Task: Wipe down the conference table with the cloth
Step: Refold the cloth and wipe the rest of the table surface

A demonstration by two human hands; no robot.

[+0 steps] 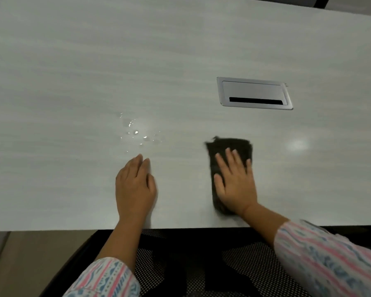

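Presses dark cloth [229,147] onto the table [73,82] with flat, spread-fingered right hand [236,185]. Rests left hand [134,187] released, fingers straight, on table just short of water droplets [137,133].

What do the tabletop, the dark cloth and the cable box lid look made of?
Tabletop: likely pale wood-grain laminate, semi-gloss; faint streaks and glare. Cloth: probably fuzzy dark microfibre, ragged soft edge. Lid: seemingly brushed silver metal, matte sheen.
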